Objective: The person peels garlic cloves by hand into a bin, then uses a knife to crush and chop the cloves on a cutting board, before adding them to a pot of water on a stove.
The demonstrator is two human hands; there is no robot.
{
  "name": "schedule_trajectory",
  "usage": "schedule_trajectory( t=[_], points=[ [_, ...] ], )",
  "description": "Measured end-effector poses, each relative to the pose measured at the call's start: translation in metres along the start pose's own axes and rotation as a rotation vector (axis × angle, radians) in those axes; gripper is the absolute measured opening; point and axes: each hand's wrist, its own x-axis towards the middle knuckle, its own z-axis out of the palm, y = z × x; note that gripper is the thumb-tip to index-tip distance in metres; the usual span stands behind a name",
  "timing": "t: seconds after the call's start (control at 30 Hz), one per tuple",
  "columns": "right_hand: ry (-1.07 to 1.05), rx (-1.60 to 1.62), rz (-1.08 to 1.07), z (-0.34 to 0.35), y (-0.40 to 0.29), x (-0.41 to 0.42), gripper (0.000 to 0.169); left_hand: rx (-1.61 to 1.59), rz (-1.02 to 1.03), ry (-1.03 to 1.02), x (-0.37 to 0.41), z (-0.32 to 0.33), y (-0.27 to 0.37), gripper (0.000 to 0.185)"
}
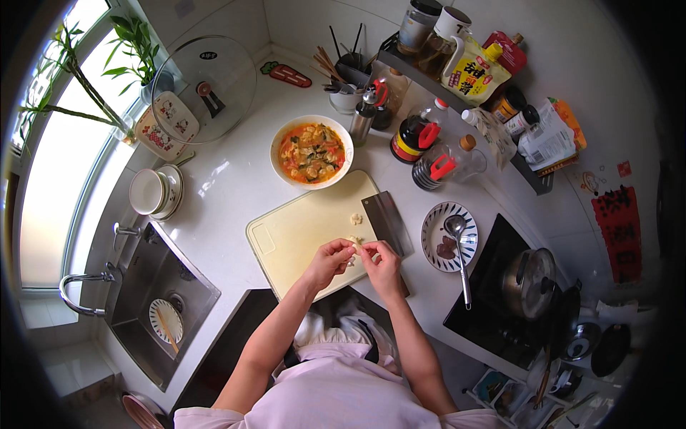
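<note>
Above the right part of a cream cutting board (305,225), my left hand (331,261) and my right hand (382,264) meet at the fingertips. Between them they pinch a small pale piece of food, which looks like garlic; the fingers hide most of it. Another pale piece (356,219) lies on the board just beyond my fingers. Small whitish bits (351,261) show below the left fingertips. A cleaver (387,222) with a broad steel blade rests along the board's right edge, its lower part hidden behind my right hand.
A bowl of red soup (312,153) stands behind the board. Rightward are a plate (429,244) with dark red food and a ladle (462,257), then a cooktop (482,300) bearing a lidded pot (528,284). Sauce bottles (412,137) line the back; a sink (139,327) is at left.
</note>
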Motion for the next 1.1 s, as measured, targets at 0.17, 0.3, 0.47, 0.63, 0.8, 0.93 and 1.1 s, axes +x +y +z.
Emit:
schedule_trajectory(
  t=[0.17,0.3,0.47,0.63,0.8,0.93,1.1],
  points=[
    [0.048,0.055,0.007,-0.002,0.009,0.005,0.006,-0.089,-0.035,0.032,-0.001,0.003,-0.001,0.010],
    [0.066,-0.141,-0.129,-0.002,0.000,0.001,0.008,-0.116,-0.028,0.053,-0.003,0.004,0.000,0.011],
    [0.034,-0.294,-0.218,0.003,-0.003,-0.001,0.012,-0.117,0.023,0.094,-0.004,0.011,0.003,0.012],
    [0.030,-0.373,-0.208,0.006,-0.006,0.002,0.014,-0.046,0.067,0.118,-0.002,0.011,0.001,0.011],
    [0.066,-0.222,-0.110,0.002,0.003,0.011,0.014,-0.072,0.048,0.139,0.002,0.012,-0.001,0.010],
    [0.121,-0.131,-0.015,-0.008,0.016,0.014,0.012,-0.059,0.005,0.225,0.023,0.005,-0.004,0.011],
    [0.123,-0.164,0.019,-0.013,0.029,0.008,0.009,-0.065,-0.045,0.265,0.055,-0.006,-0.007,0.011]
  ],
)
